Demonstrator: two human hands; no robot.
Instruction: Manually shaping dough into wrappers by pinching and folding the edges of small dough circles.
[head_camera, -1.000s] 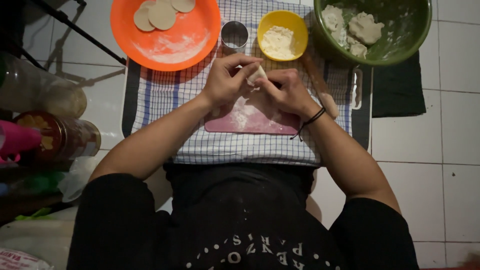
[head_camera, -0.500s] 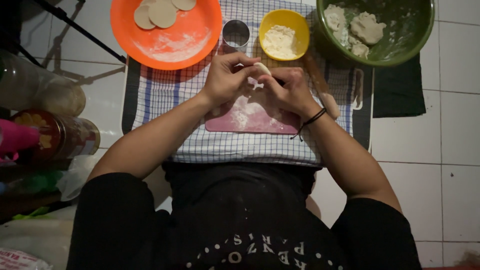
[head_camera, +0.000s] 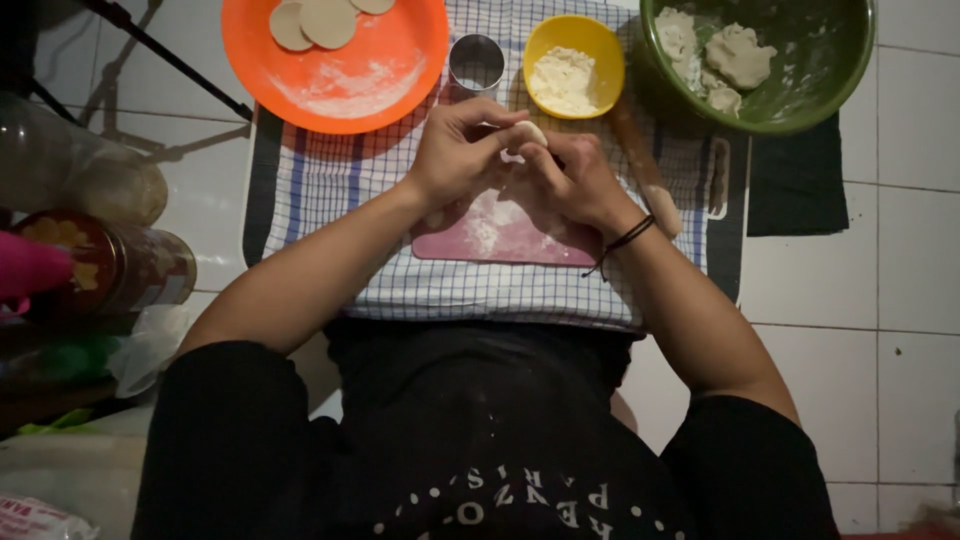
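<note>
Your left hand (head_camera: 462, 150) and right hand (head_camera: 575, 178) meet fingertip to fingertip, pinching a small piece of dough (head_camera: 524, 134) above the floured pink board (head_camera: 505, 232). Just beyond your hands stand a metal ring cutter (head_camera: 476, 63) and a yellow bowl of flour (head_camera: 573, 66). A rolling pin (head_camera: 645, 168) lies just beside your right hand.

Red-labelled jar (head_camera: 110, 265) lies left; white packet (head_camera: 35, 518) bottom-left.
</note>
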